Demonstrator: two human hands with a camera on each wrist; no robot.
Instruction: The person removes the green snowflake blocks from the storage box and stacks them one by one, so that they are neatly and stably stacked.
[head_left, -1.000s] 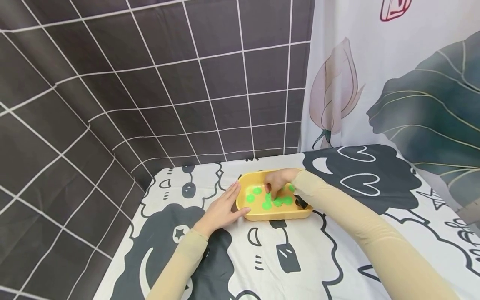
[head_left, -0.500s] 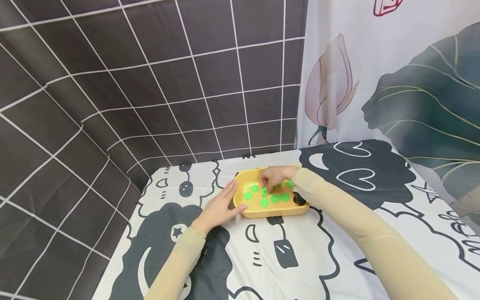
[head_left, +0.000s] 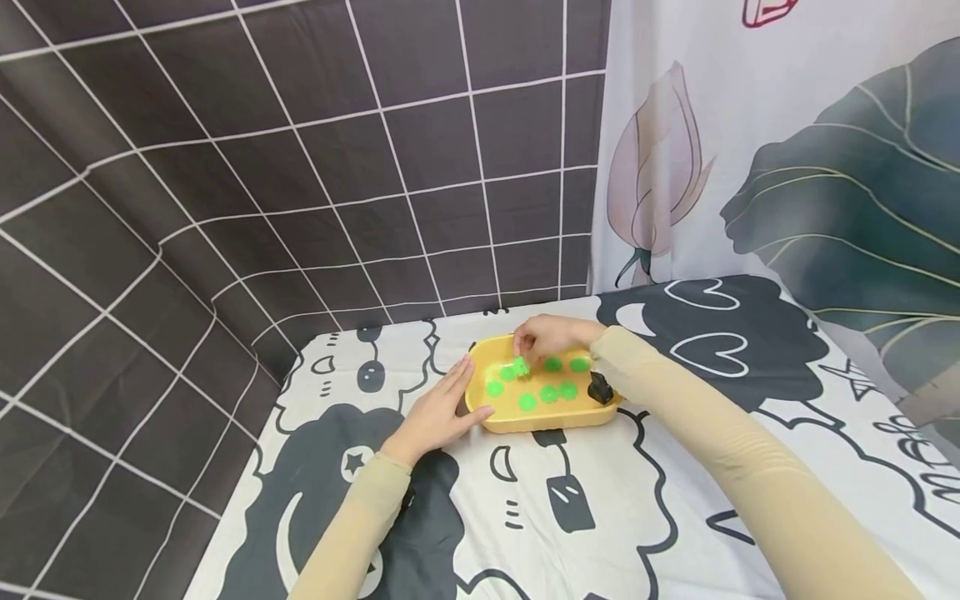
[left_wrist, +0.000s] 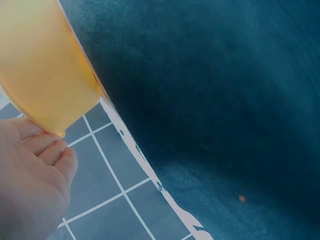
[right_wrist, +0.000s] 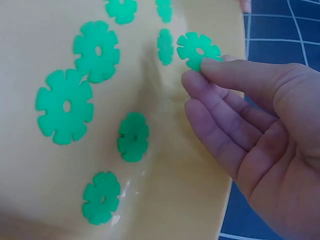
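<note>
A yellow tray (head_left: pixel 551 425) with rounded corners holds several green notched plastic discs, each with a small hole in its centre. My right hand (head_left: pixel 551 335) is over the tray's far side. In the right wrist view, its thumb and index finger pinch one green notched disc (right_wrist: pixel 190 45) by the edge, while the other fingers curl loosely below. My left hand (head_left: pixel 435 421) lies against the tray's left end, fingers extended along the outside and thumb at the front corner. The left wrist view shows those fingertips at the tray's outer wall (left_wrist: pixel 50 75).
A white cloth (head_left: pixel 517 500) with black cartoon drawings lies under the tray. Behind stand a dark grid-patterned curtain (head_left: pixel 420 158) and a pale curtain (head_left: pixel 720 125) with plant drawings. A small black device (head_left: pixel 600 388) shows beside the right wrist, over the tray's right end.
My right hand has lifted from among the discs and moved slightly left and back, now with a green disc between its fingers. The left hand stays at the tray.
</note>
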